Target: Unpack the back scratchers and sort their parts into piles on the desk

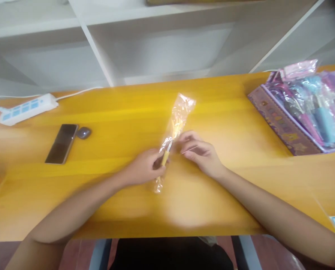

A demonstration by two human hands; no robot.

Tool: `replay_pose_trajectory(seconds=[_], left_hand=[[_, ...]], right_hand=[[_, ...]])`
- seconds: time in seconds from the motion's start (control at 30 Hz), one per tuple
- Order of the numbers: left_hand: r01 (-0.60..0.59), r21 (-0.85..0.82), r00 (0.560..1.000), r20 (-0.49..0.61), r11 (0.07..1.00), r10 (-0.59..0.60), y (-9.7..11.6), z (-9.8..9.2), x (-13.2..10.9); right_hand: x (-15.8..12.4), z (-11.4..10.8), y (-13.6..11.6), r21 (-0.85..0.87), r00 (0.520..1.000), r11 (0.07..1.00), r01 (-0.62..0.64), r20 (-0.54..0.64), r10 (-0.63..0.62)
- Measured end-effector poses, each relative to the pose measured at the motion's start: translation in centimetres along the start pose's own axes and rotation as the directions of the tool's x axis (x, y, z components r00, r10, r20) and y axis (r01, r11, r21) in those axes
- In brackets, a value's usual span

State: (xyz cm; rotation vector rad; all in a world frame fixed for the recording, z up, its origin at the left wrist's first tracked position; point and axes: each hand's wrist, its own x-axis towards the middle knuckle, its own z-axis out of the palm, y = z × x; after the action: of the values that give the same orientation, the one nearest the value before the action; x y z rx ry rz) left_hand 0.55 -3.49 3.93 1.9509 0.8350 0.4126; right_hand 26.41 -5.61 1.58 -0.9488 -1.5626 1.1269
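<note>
A long clear plastic sleeve (176, 122) with a yellow stick-like item inside lies slanted across the middle of the yellow table (128, 108). My left hand (145, 167) is closed around the sleeve's lower part, at the yellow handle. My right hand (201, 153) sits just to the right of the sleeve, fingers pinched on a thin pale strip, with fingertips touching the sleeve's middle. The picture is blurred by motion.
A purple display box (280, 120) full of wrapped pink, blue and purple items stands at the right. A dark phone (62, 143) and a small dark oval object (83, 132) lie at the left, with a white power strip (27, 108) behind. White shelving runs along the back.
</note>
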Motion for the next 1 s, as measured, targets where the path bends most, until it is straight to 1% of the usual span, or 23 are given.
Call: replay_pose_trajectory(seconds=[0.03, 0.1, 0.17, 0.27, 0.33, 0.37, 0.4, 0.43, 0.47, 0.5, 0.53, 0.57, 0.6, 0.63, 0.77, 0.87, 0.93, 1.0], left_hand=[[-0.009, 0.032, 1.000, 0.011, 0.999, 0.009, 0.2, 0.1, 0.0], [-0.028, 0.076, 0.998, 0.060, 0.997, 0.024, 0.6, 0.1, 0.1], [-0.054, 0.111, 0.990, 0.137, 0.992, 0.038, 1.0, 0.0, 0.1], [-0.084, 0.160, 0.975, 0.218, 0.983, 0.048, 1.6, -0.4, 0.1], [-0.056, 0.128, 0.976, 0.216, 0.990, 0.028, 1.6, -0.7, 0.1], [-0.027, 0.066, 0.979, 0.203, 0.997, 0.013, 1.3, -0.7, 0.0], [0.005, -0.031, 0.985, 0.171, 1.000, 0.001, 0.9, -0.7, 0.0], [0.024, -0.158, 0.993, 0.114, 0.987, -0.006, 0.3, -0.6, 0.0], [0.022, -0.300, 0.999, 0.036, 0.954, -0.012, -0.3, -0.4, 0.0], [-0.005, -0.432, 0.999, -0.049, 0.902, -0.018, -0.9, -0.2, 0.1], [-0.049, -0.533, 0.991, -0.131, 0.845, -0.025, -1.5, 0.0, 0.2], [-0.095, -0.598, 0.980, -0.197, 0.796, -0.031, -2.0, 0.3, 0.3], [-0.130, -0.632, 0.971, -0.236, 0.764, -0.030, -2.4, 0.5, 0.4], [-0.152, -0.642, 0.968, -0.249, 0.752, -0.017, -2.6, 0.8, 0.5], [-0.193, -0.590, 0.971, -0.230, 0.784, 0.066, -3.0, 1.2, 0.6], [-0.178, -0.560, 0.977, -0.197, 0.809, 0.078, -3.3, 1.3, 0.4], [-0.154, -0.566, 0.982, -0.178, 0.810, 0.063, -3.4, 1.2, 0.2], [-0.130, -0.588, 0.986, -0.160, 0.798, 0.043, -3.5, 1.1, 0.1]], right_hand=[[-0.1, -0.1, -0.2, -0.040, 0.999, 0.999, 0.020, -0.042, -0.021], [-0.3, -0.1, -0.4, -0.106, 0.993, 0.994, 0.011, -0.114, -0.023], [-0.5, 0.1, -0.2, -0.114, 0.990, 0.993, -0.017, -0.138, 0.001], [-0.6, 0.4, 0.4, -0.019, 0.992, 0.998, -0.060, -0.111, 0.057], [-0.6, 0.7, 0.7, 0.054, 0.994, 0.995, -0.083, -0.070, 0.086], [-0.6, 0.9, 0.7, 0.082, 0.995, 0.993, -0.085, -0.038, 0.089], [-0.7, 1.0, 0.6, 0.104, 0.997, 0.991, -0.080, 0.008, 0.079], [-0.8, 1.2, 0.4, 0.117, 0.996, 0.991, -0.068, 0.066, 0.061], [-1.0, 1.4, 0.1, 0.122, 0.990, 0.991, -0.051, 0.134, 0.035], [-1.1, 1.6, -0.2, 0.118, 0.978, 0.993, -0.028, 0.208, 0.003], [-1.3, 1.8, -0.6, 0.108, 0.958, 0.994, -0.001, 0.284, -0.030], [-1.4, 2.1, -0.9, 0.094, 0.933, 0.995, 0.025, 0.357, -0.057], [-1.5, 2.3, -1.2, 0.080, 0.905, 0.996, 0.049, 0.417, -0.078], [-1.6, 2.4, -1.5, 0.069, 0.883, 0.995, 0.069, 0.460, -0.093], [-1.7, 2.7, -1.8, 0.079, 0.839, 0.993, 0.085, 0.533, -0.114], [-1.6, 2.6, -1.6, 0.079, 0.801, 0.993, 0.092, 0.586, -0.121], [-1.6, 2.5, -1.5, 0.065, 0.791, 0.993, 0.103, 0.600, -0.122], [-1.6, 2.5, -1.5, 0.059, 0.794, 0.994, 0.097, 0.597, -0.113]])
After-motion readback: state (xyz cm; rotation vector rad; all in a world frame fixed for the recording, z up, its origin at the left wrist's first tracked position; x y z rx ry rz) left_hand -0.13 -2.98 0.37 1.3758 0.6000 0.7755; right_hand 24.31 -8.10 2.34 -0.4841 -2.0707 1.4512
